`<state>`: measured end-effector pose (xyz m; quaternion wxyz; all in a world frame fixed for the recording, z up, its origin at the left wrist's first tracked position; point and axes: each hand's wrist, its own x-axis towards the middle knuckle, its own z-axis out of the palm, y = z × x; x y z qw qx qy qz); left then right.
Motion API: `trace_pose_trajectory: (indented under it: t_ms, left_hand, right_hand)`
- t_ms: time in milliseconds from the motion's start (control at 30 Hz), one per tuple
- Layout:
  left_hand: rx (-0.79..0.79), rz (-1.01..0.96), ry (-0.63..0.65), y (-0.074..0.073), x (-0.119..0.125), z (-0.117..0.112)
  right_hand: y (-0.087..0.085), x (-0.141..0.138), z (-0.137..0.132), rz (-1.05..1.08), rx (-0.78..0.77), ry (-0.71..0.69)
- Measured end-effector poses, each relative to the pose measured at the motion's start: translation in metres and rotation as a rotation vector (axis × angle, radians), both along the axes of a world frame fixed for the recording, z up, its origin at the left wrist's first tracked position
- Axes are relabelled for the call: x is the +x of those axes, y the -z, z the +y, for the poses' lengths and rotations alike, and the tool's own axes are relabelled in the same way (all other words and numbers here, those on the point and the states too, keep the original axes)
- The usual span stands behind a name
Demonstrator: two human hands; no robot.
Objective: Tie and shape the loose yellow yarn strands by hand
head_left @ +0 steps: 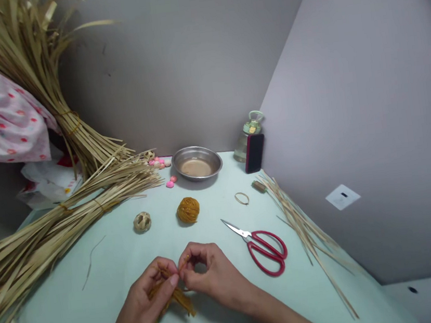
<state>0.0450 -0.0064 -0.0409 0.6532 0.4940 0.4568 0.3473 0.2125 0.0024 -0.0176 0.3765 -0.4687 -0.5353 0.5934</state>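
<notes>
Near the front of the table, my left hand is closed around a mustard-brown bundle of yarn or fibre, whose loose end hangs below the fingers. My right hand pinches a thin strand at its fingertips, right against the left thumb and forefinger. The fingers hide most of the piece, so its form cannot be made out. Beyond the hands sits a ball of mustard-brown yarn. A pair of scissors with red handles lies to the right, blades closed and pointing away to the left.
A woven straw ball and a thin ring lie farther back. Behind them are a metal bowl of water, pink pebble-like pieces, a bottle and a phone. Straw bundles fill the left; loose strips lie right.
</notes>
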Motion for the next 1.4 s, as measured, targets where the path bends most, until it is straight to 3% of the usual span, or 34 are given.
trace_pose_trajectory:
  t_ms: [200, 467, 800, 1000, 1267, 1400]
  left_hand:
    - [0.040, 0.043, 0.002, -0.001, -0.001, -0.001]
    - [-0.036, 0.003, -0.062, -0.001, 0.000, -0.002]
    - [0.025, 0.026, -0.012, -0.001, -0.001, -0.002]
    - [-0.090, -0.038, -0.073, 0.003, 0.000, -0.002]
    - [-0.084, -0.062, -0.095, 0.001, 0.002, -0.001]
    - [-0.050, -0.026, -0.085, 0.004, 0.003, -0.002]
  right_hand:
    - [0.000, -0.001, 0.000, -0.015, -0.028, -0.003]
    - [0.000, -0.002, 0.000, 0.018, -0.080, -0.011]
    - [-0.003, -0.003, -0.001, 0.011, -0.067, 0.003]
    - [-0.001, -0.004, -0.001, 0.021, -0.056, -0.005]
    - [-0.002, 0.007, 0.003, -0.024, 0.024, -0.128]
    - [0.000, 0.008, 0.004, -0.018, -0.014, -0.180]
